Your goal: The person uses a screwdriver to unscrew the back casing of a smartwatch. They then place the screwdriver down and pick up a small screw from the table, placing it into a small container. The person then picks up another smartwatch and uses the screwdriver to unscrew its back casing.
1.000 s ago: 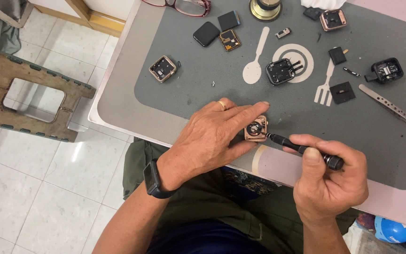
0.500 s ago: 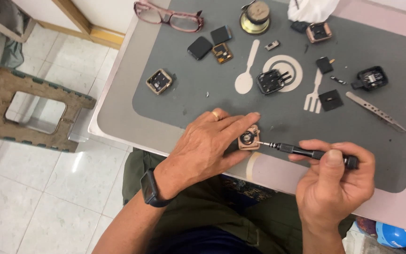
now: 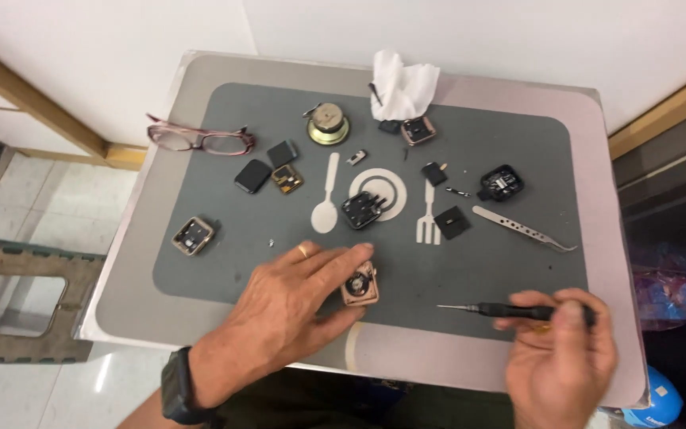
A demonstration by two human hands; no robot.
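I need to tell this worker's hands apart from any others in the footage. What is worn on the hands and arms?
The left hand has a gold-coloured ring on one finger and a black watch with a dark band on the wrist. The forearm behind it is bare, with no sleeve in view. The right hand shows no ring, watch or glove, and its wrist is cut off at the picture's lower edge.

Left hand (image 3: 295, 306) fingers (image 3: 343, 258) pinch opened watch case (image 3: 360, 285); right hand (image 3: 557, 361) fingers (image 3: 529, 300) grip screwdriver (image 3: 510, 310), tip apart from case.
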